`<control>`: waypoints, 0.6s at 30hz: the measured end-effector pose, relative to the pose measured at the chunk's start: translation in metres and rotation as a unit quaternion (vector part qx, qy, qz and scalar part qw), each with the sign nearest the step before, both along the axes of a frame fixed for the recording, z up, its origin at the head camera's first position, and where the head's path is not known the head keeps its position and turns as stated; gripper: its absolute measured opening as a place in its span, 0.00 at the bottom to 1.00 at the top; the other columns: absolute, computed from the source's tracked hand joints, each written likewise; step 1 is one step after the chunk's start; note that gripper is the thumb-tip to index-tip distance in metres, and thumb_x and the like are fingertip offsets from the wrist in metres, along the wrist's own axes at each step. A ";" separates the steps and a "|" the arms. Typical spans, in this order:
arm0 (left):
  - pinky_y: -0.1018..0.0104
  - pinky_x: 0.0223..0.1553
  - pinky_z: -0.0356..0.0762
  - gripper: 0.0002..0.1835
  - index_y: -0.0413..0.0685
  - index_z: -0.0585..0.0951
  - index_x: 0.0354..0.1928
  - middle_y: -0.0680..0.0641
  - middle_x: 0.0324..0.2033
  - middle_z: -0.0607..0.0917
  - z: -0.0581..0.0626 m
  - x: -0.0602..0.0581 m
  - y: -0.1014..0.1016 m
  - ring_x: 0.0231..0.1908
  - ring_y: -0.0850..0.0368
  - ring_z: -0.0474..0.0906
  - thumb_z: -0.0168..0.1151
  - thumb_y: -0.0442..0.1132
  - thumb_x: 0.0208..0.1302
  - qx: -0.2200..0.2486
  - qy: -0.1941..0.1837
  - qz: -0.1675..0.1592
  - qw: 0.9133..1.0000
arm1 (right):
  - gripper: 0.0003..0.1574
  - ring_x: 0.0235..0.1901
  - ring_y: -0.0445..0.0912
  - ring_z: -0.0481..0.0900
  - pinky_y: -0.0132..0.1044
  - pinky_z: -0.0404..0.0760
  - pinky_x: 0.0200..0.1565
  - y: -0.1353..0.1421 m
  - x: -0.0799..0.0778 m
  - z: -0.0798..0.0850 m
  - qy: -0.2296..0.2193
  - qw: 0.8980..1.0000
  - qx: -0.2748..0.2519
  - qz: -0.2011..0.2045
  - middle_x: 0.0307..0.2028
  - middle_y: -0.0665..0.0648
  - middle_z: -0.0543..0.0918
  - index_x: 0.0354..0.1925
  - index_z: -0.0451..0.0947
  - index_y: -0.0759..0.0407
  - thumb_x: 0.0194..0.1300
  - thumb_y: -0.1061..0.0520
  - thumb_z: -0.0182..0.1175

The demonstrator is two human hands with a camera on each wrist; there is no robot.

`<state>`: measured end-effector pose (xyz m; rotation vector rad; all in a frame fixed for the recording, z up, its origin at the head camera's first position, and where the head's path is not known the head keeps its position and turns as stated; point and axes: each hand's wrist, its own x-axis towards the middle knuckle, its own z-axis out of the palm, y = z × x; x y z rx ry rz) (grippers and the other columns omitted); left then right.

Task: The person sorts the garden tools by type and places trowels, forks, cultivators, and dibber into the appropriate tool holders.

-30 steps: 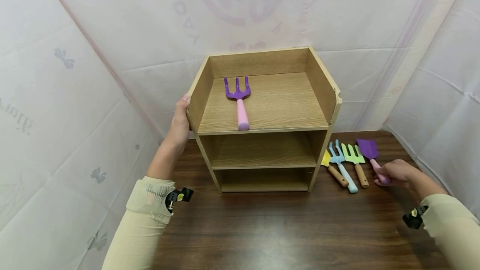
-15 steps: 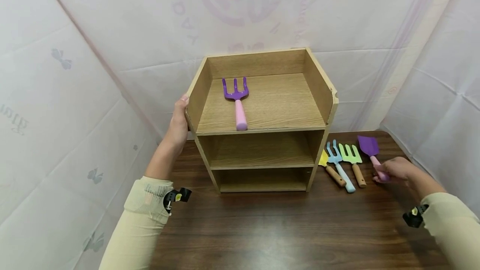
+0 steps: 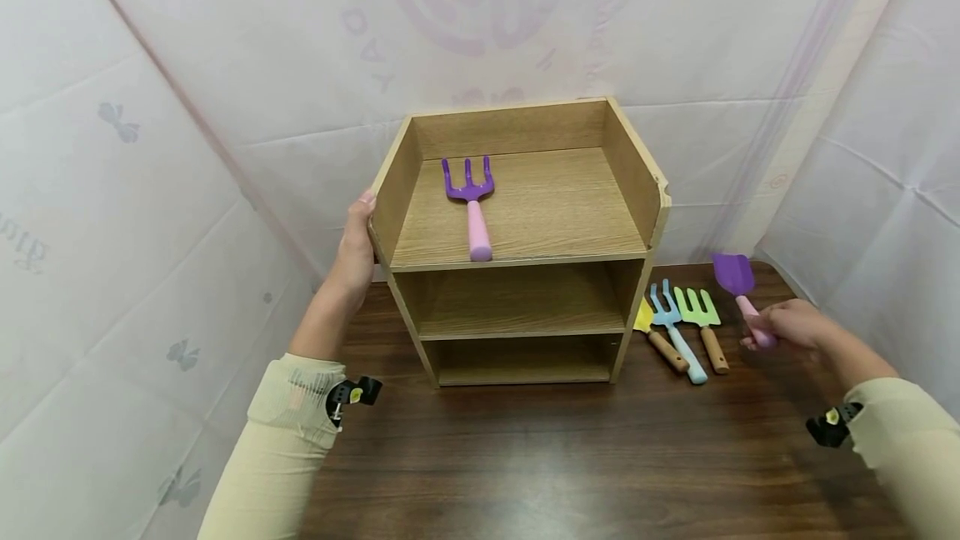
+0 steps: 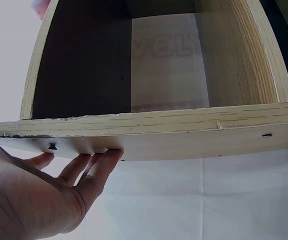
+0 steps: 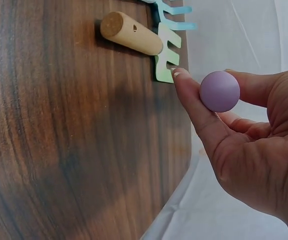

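Note:
My left hand (image 3: 354,257) rests against the outer left side of the small wooden shelf (image 3: 525,258). In the left wrist view, the fingertips (image 4: 114,153) press on the panel's outer face. At the right, my right hand (image 3: 795,326) pinches the pink handle of a garden trowel (image 3: 733,274) with a purple blade; the round handle end (image 5: 220,91) shows between thumb and fingers in the right wrist view. A purple hand fork (image 3: 472,207) with a pink handle lies on the shelf's top board, tines toward the back.
Right of the shelf, a yellow-bladed tool (image 3: 660,338), a light blue hand fork (image 3: 675,332) and a green hand fork (image 3: 702,327) lie in a row on the dark wooden table (image 3: 525,465). White printed sheets (image 3: 300,40) hang behind and at both sides.
My right hand has raised the purple trowel and shifted it slightly away toward the back of the table. My left hand stays at the shelf's side. The whole view has drifted slightly.

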<state>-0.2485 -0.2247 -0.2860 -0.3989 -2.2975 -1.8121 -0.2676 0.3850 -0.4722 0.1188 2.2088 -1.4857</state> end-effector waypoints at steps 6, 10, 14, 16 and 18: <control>0.57 0.50 0.62 0.31 0.67 0.59 0.71 0.39 0.54 0.66 0.000 0.000 0.000 0.48 0.49 0.66 0.25 0.60 0.68 -0.002 -0.004 0.000 1.000 | 0.29 0.37 0.49 0.85 0.41 0.83 0.45 -0.004 0.001 0.007 0.003 1.000 -0.024 0.007 0.35 0.61 0.82 0.55 0.56 0.89 0.73 0.60 0.45; 0.57 0.50 0.63 0.31 0.65 0.59 0.71 0.38 0.53 0.67 0.000 0.000 0.000 0.48 0.49 0.66 0.25 0.59 0.68 0.002 -0.001 -0.004 1.000 | 0.33 0.38 0.50 0.85 0.43 0.82 0.46 -0.004 0.003 0.013 0.009 1.000 -0.018 0.010 0.36 0.61 0.84 0.59 0.52 0.89 0.73 0.59 0.45; 0.58 0.50 0.63 0.31 0.63 0.59 0.71 0.38 0.53 0.67 0.000 0.000 0.000 0.48 0.49 0.66 0.26 0.59 0.68 0.001 -0.001 -0.003 1.000 | 0.36 0.37 0.48 0.86 0.43 0.82 0.46 -0.007 0.004 0.021 0.015 1.000 -0.011 0.008 0.38 0.63 0.85 0.62 0.52 0.87 0.74 0.56 0.47; 0.58 0.50 0.62 0.31 0.65 0.59 0.71 0.38 0.54 0.67 0.000 0.001 0.000 0.49 0.49 0.66 0.25 0.59 0.68 -0.001 -0.002 -0.002 1.000 | 0.36 0.37 0.48 0.86 0.43 0.83 0.46 -0.011 0.005 0.026 0.018 1.000 -0.018 0.002 0.38 0.64 0.85 0.62 0.53 0.85 0.73 0.55 0.48; 0.58 0.51 0.62 0.31 0.66 0.58 0.71 0.39 0.54 0.66 0.001 0.001 0.000 0.49 0.49 0.65 0.25 0.59 0.68 -0.003 -0.002 -0.002 1.000 | 0.36 0.36 0.47 0.86 0.42 0.82 0.47 -0.017 0.006 0.033 0.023 0.999 -0.029 -0.002 0.38 0.65 0.85 0.62 0.52 0.85 0.73 0.55 0.49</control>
